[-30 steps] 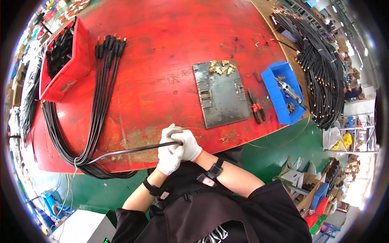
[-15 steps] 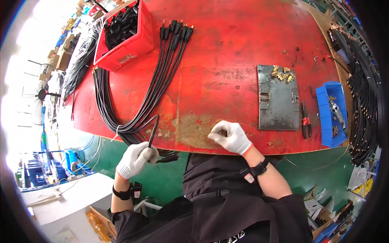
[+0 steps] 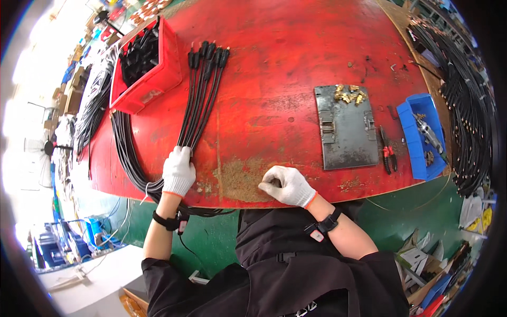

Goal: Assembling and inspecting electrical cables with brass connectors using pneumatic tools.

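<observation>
My left hand (image 3: 179, 171), in a white knit glove, is closed over a bundle of black cables (image 3: 196, 113) near the table's front edge. Its fingertips bend down onto the cables; how many it grips is hidden. Beyond the hand the cables fan out to black plugs with metal tips. Behind it they curve left around to the red bin, bound by a white tie (image 3: 147, 191). My right hand (image 3: 289, 186), also gloved, hovers at the front edge with curled fingers. Something dark shows between thumb and fingers, too shaded to name.
A red bin (image 3: 158, 84) of black plastic parts stands far left. On the right lie a grey metal plate (image 3: 348, 142) with brass fittings (image 3: 349, 95), red-handled pliers (image 3: 390, 158) and a blue bin (image 3: 417, 158) holding a tool. More black cables (image 3: 465, 116) hang along the right side.
My left hand has gone forward from below the table edge onto the cable bundle, and the bent cable it held no longer stands up. The right hand stays curled near the edge.
</observation>
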The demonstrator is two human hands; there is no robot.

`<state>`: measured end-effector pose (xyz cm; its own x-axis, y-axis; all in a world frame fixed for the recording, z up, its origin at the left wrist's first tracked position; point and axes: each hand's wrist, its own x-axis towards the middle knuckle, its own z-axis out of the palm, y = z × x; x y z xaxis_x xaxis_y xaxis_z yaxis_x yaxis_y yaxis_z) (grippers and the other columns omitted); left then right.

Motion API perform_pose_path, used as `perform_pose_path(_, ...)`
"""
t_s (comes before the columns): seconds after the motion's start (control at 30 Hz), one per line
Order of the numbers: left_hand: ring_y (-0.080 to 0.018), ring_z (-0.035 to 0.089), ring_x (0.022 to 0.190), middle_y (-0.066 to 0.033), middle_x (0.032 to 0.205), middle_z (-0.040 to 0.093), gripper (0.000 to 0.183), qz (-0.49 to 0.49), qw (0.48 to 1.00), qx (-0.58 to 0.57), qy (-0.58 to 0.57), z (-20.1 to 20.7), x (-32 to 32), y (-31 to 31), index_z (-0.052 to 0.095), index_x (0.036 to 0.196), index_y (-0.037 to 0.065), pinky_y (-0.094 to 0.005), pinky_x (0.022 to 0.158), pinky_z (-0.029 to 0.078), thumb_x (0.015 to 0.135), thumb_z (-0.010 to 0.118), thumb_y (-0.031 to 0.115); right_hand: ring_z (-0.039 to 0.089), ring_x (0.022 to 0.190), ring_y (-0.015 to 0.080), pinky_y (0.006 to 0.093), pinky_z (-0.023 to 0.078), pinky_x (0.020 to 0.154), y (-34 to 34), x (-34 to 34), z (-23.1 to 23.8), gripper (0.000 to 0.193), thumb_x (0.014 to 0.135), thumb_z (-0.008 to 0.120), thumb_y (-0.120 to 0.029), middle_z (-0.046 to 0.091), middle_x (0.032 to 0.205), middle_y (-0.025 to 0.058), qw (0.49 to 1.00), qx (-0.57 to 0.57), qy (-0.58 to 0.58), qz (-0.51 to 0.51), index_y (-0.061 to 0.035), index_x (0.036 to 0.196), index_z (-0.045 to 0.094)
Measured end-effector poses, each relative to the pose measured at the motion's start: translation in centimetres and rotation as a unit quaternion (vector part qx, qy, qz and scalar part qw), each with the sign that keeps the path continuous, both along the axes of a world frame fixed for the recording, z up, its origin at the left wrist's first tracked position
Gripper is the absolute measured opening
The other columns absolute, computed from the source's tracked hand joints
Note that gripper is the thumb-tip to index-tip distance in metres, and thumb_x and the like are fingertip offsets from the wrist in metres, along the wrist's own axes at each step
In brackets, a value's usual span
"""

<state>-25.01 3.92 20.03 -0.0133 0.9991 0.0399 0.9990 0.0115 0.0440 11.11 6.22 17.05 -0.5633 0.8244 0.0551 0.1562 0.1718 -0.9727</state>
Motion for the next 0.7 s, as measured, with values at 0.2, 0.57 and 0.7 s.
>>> perform_pose_path(0.2,-0.0460,0.069,0.095,-0.0202,0.111,0.060,0.040,0.028,0.999,-0.043,0.008,-1.1,3.2,8.3,0.052,0.115,0.008,-0.0573,0.081,0.057,0.080,0.070,0.005,0.070,0.073,0.0252,0.0368,0.055,0.067,-0.3,0.4,-0.4,0.019,0.093,0.082,-0.020,0.070,0.084,0.0120,1.000,0.011,-0.005,-0.023,-0.0057,0.091,0.070)
perform_pose_path(0.57,-0.0093,0.055,0.059,-0.0042,0.085,0.062,0.047,0.177,0.791,0.087,-0.580,-1.8,8.2,18.9,0.062,0.132,0.000,-0.0259,0.052,0.049,0.085,0.065,0.002,0.071,0.073,0.0225,0.0350,0.056,0.068,-1.9,3.8,0.5,0.020,0.093,0.083,-0.021,0.073,0.085,0.0109,0.998,-0.017,-0.031,-0.049,-0.0055,0.094,0.071)
perform_pose_path(0.7,-0.0096,0.052,0.056,-0.0037,0.082,0.060,0.041,0.073,0.714,0.148,-0.680,4.0,9.9,16.5,0.060,0.132,-0.003,-0.0251,0.052,0.044,0.091,0.061,0.005,0.069,0.071,0.0166,0.0317,0.056,0.068,-2.9,7.6,1.3,0.018,0.093,0.084,-0.020,0.073,0.084,0.0077,0.991,-0.058,-0.070,-0.103,-0.0059,0.096,0.074)
